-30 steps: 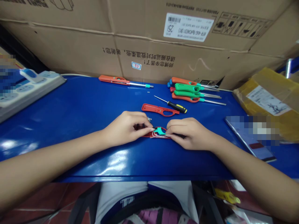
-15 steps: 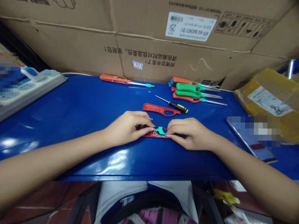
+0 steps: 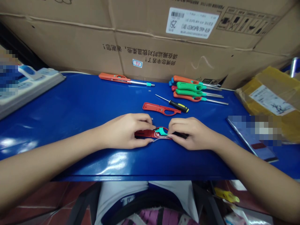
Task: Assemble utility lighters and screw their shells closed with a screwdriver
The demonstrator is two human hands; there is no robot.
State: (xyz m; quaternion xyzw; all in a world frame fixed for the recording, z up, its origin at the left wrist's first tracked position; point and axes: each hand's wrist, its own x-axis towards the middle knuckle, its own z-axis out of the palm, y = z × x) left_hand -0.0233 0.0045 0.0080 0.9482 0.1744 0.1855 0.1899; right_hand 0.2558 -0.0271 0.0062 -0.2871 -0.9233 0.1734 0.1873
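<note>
On the table in front of me lies a red half shell of a long gas lighter (image 3: 146,133), its inside facing up. A turquoise trigger (image 3: 162,131) and thin white wires are in it. My left hand (image 3: 131,130) grips the shell's left part, fingers at the far edge and thumb at the near edge beside a loose wire end. My right hand (image 3: 191,133) pinches the shell's right end near the trigger; its fingers hide that end. Just beyond my hands lies the other red half shell (image 3: 154,108), and a black and yellow screwdriver (image 3: 179,106) beside it.
An orange lighter (image 3: 114,78) lies at the back left. Several lighters (image 3: 188,87) are piled at the back right, against a large cardboard box (image 3: 89,40). A power strip (image 3: 30,84) stands left; a yellow-taped parcel (image 3: 262,78) and a flat bluish packet (image 3: 250,137) lie right.
My left thumb has moved from the trigger area down to the shell's near edge, opening its pinch wider. The white wires now show more plainly. My right hand has barely moved.
</note>
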